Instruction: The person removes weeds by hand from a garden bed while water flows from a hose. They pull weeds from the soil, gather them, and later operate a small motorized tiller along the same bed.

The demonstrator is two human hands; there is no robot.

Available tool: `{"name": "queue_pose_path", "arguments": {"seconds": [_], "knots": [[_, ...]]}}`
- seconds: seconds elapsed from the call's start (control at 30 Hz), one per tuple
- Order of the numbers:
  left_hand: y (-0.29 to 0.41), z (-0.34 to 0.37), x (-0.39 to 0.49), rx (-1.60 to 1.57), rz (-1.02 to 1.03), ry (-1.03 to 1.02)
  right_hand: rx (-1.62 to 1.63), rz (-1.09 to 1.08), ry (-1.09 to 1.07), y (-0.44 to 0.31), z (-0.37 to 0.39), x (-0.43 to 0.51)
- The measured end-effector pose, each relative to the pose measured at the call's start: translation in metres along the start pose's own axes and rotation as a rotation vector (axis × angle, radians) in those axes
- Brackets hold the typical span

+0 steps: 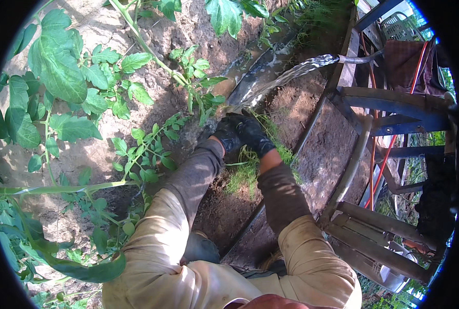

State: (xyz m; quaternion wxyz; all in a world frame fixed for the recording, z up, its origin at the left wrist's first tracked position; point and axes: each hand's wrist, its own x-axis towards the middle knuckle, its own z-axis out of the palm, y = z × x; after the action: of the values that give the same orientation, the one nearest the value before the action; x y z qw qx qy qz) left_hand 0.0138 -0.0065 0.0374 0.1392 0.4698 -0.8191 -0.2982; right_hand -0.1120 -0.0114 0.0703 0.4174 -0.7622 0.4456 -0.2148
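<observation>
Both hands wear dark, wet-looking gloves and are pressed together low over the ground. My left hand (226, 135) is partly covered by my right hand (253, 133), which crosses over it from the right. Their fingers overlap, so I cannot tell if anything is between them. Just beyond them, a stream of water (291, 79) arcs down from a pipe end (343, 59) and splashes close to the fingertips. Feathery green plants (245, 175) grow beneath and beside my right wrist. A dark strip (252, 75) lies in the wet channel past the hands.
Tomato plants (94, 87) spread over cracked soil on the left, with one stem (63, 189) reaching towards my left sleeve. A thin dark pipe or rail (310, 127) runs along the ground. To the right stand a metal frame (399, 106), a wooden chair-like frame (376, 235) and an orange-red cord (387, 150).
</observation>
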Motion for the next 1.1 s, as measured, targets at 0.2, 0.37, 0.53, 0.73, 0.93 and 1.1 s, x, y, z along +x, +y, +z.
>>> {"name": "queue_pose_path", "arguments": {"seconds": [0.2, 0.37, 0.53, 0.73, 0.93, 1.1], "knots": [[-0.023, 0.013, 0.013, 0.043, -0.016, 0.005, -0.029, -0.423, 0.250, 0.023, 0.010, -0.003], [-0.033, 0.056, 0.025, -0.015, 0.140, 0.261, 0.110, 0.221, -0.011, 0.035, 0.002, 0.000], [-0.048, 0.028, 0.056, 0.067, -0.091, -0.115, -0.107, -0.142, 0.185, 0.029, -0.001, 0.010], [-0.040, 0.031, 0.055, 0.015, -0.133, -0.061, 0.103, 0.035, 0.159, 0.057, 0.007, 0.006], [-0.057, 0.045, 0.068, 0.166, -0.123, -0.510, 0.107, -0.160, 0.153, 0.080, 0.000, 0.012], [-0.043, 0.034, 0.054, 0.115, -0.143, -0.275, 0.188, 0.130, 0.095, 0.048, -0.001, 0.009]]}}
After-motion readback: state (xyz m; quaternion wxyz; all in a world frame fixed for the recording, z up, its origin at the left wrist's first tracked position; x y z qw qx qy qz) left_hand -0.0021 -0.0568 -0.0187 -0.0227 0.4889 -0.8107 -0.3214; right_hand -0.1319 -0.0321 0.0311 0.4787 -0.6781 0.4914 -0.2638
